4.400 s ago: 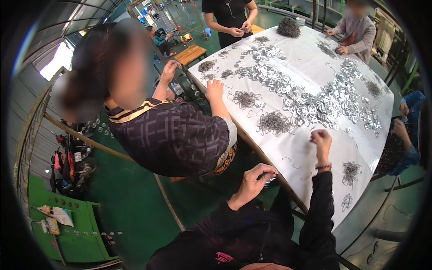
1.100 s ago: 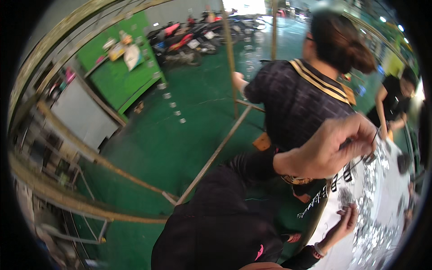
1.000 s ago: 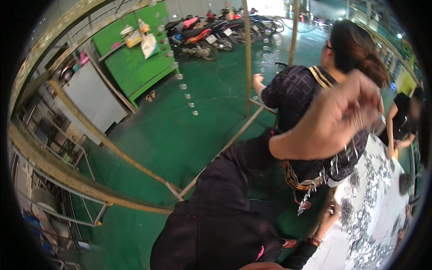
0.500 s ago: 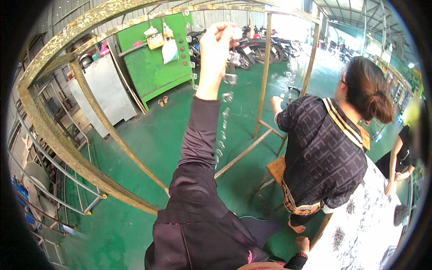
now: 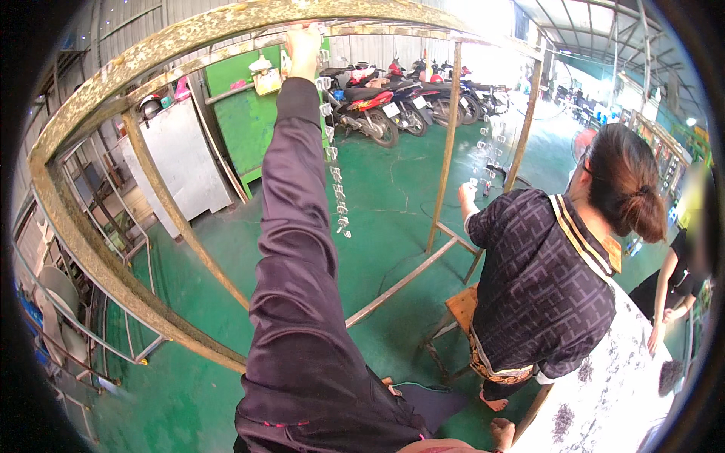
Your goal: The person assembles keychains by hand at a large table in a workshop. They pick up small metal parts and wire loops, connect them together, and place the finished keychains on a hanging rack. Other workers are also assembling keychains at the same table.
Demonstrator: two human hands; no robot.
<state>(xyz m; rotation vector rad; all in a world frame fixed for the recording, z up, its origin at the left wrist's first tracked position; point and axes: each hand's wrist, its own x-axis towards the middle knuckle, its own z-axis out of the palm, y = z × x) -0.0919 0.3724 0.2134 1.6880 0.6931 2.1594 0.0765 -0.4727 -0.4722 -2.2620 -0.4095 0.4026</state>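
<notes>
**Hanging a strand of metal clips on the rusty rail**

One hand (image 5: 303, 47) (I honestly can't tell left from right from this angle, so I'm not guessing) is reaching all the way up to the rusty rail (image 5: 189, 34) overhead. The fingers are curling closed at the top of a strand of small shiny clips (image 5: 336, 177), which is dangling straight down beside the dark sleeve (image 5: 294, 226). Whether they're pinching the strand itself or the hook end, I can't make out. The other hand isn't showing clearly.

To do this bit well, I'd say: keeping the strand hanging free so it's not tangling, seating the top fully over the rail before letting go, and spacing it away from the strands already hanging further along (image 5: 491, 151).

Around it: a co-worker in a patterned top (image 5: 544, 287) is standing next to a wooden stool (image 5: 462, 308), the white table (image 5: 612, 392) is sitting at lower right, the floor (image 5: 393, 189) is painted green, and motorbikes (image 5: 393, 102) are parked at the back by a green cabinet (image 5: 242, 128).
</notes>
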